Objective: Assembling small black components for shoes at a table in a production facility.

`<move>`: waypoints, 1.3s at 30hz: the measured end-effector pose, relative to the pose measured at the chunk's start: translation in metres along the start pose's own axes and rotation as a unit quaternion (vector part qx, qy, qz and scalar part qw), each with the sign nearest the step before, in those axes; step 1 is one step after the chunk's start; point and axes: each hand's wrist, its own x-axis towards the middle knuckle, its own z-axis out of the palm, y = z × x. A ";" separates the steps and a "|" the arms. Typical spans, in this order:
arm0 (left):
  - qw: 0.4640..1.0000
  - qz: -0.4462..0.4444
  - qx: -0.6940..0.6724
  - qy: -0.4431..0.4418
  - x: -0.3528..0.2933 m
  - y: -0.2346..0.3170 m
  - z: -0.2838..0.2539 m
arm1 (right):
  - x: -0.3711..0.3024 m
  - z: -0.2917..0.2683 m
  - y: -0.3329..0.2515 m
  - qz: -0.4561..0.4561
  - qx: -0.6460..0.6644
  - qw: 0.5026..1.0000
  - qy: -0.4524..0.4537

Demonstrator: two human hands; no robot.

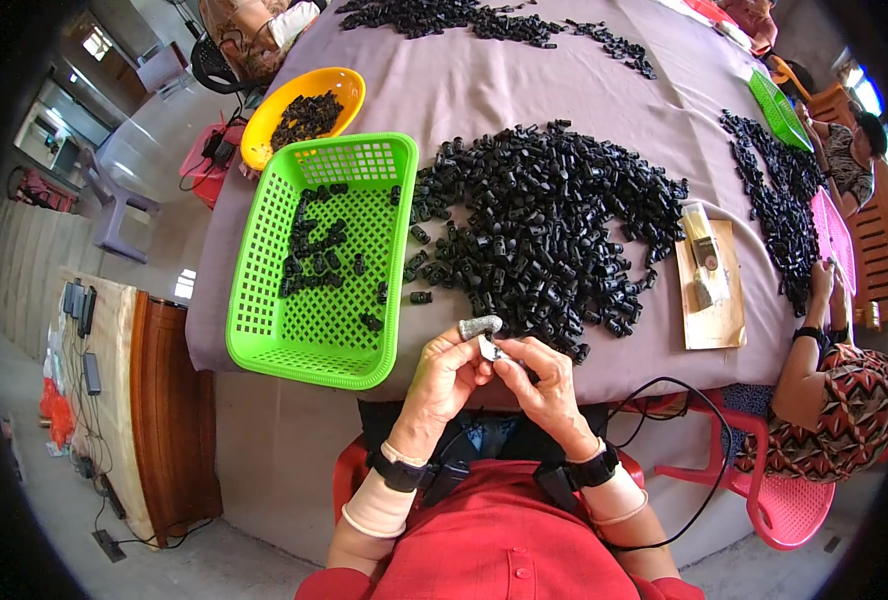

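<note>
Close to the table's near edge, my left hand (444,375) and my right hand (542,380) meet with closed, pinching fingers. Between the fingertips is a small pale-and-black piece (489,348), partly covered, so its kind is unclear. Grey wrapping (480,325) covers the tip of my left index finger. Just beyond my hands spreads a large pile of small black barrel-shaped plastic parts (544,220), resembling cord locks. At my left stands a green perforated basket (242,310) with several of these black parts on its bottom.
A yellow bowl (352,90) of small dark pieces stands behind the basket. Right of the pile, a cardboard piece (714,325) bears a small packet. More black parts (789,215) lie farther right, near a person (829,410) on a pink chair. A black cable (709,405) loops beside my right arm.
</note>
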 end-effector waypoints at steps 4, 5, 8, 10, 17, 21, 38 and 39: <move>0.999 0.010 0.031 -0.001 -0.003 0.001 0.002 | -0.001 0.001 0.001 -0.001 0.003 1.000 0.005; 0.999 0.012 0.040 -0.004 -0.003 0.001 0.002 | -0.001 0.001 0.001 0.000 0.003 1.000 0.005; 0.999 0.012 0.048 -0.009 -0.003 0.002 0.001 | 0.000 0.001 -0.001 0.004 0.004 1.000 0.002; 0.999 0.011 0.047 -0.012 -0.003 0.002 0.001 | 0.000 0.002 -0.001 0.005 0.009 1.000 0.007; 0.998 0.009 0.067 -0.001 -0.003 0.002 0.003 | 0.000 0.005 0.001 -0.011 0.011 1.000 0.025; 0.997 0.017 0.076 0.005 -0.001 0.000 0.001 | 0.001 0.005 0.000 0.003 0.009 1.000 0.023; 0.997 0.020 0.072 0.013 -0.001 -0.002 0.002 | 0.000 0.006 0.006 -0.005 0.008 0.999 0.036; 0.997 0.021 0.079 0.015 -0.001 -0.003 0.002 | 0.000 0.006 0.006 -0.003 0.010 0.999 0.033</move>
